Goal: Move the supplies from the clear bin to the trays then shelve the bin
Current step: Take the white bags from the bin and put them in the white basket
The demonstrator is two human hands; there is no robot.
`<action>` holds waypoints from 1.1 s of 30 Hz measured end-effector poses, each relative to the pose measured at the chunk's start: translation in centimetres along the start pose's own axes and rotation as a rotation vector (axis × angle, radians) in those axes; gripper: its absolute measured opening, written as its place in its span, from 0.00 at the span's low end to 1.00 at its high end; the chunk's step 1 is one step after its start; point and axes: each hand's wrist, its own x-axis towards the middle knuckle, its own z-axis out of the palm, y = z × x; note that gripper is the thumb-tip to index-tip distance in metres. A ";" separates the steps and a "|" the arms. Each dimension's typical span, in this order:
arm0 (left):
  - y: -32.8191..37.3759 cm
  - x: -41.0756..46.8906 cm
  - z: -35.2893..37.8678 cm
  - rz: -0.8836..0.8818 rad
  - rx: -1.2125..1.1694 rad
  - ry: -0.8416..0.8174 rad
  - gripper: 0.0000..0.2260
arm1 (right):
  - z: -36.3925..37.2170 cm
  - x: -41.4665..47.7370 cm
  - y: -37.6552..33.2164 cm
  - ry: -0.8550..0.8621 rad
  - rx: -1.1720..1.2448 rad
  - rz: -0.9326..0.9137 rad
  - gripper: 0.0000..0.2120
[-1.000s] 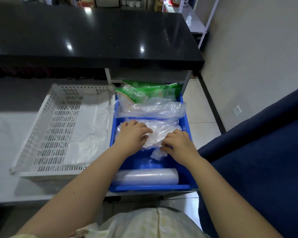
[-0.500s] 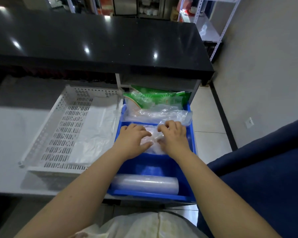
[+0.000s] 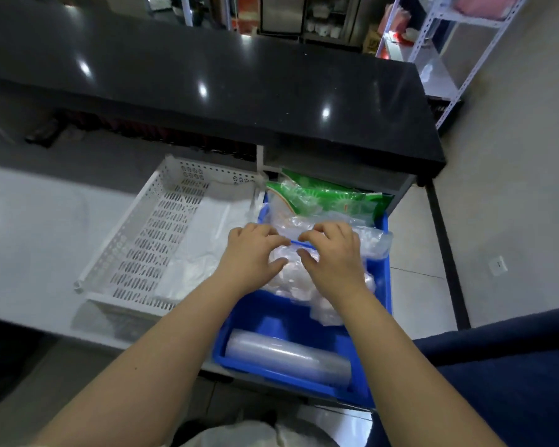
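Observation:
A blue tray (image 3: 307,322) sits in front of me at the counter's edge. Inside it lie a clear plastic roll (image 3: 286,356) at the near end, a crumpled clear plastic bag (image 3: 291,269) in the middle, and green-printed packets (image 3: 329,198) at the far end. My left hand (image 3: 250,253) and my right hand (image 3: 334,256) both rest on the clear plastic bag, fingers curled into it. To the left stands a white perforated tray (image 3: 136,250) with thin clear bags (image 3: 200,250) lying flat in it. No clear bin is in view.
A black glossy countertop (image 3: 239,79) overhangs the far ends of both trays. A dark blue upholstered seat (image 3: 504,379) is at my right. Metal shelving (image 3: 439,37) stands at the back right, beside a tiled floor (image 3: 413,262).
Both hands have slid farther into the blue tray and closer together on the clear plastic bag. The camera has tilted up, showing more of the countertop and shelving.

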 end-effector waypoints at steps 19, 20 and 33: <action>-36.2 -32.0 -16.1 -0.789 0.182 0.332 0.16 | 19.1 4.7 -47.0 -0.296 0.262 -0.608 0.11; -38.2 -34.3 -16.8 -0.827 0.193 0.341 0.16 | 20.1 4.3 -49.9 -0.306 0.282 -0.642 0.10; -56.3 -57.0 -19.7 -1.326 0.100 0.348 0.18 | 33.8 0.2 -77.7 -0.580 0.291 -1.037 0.16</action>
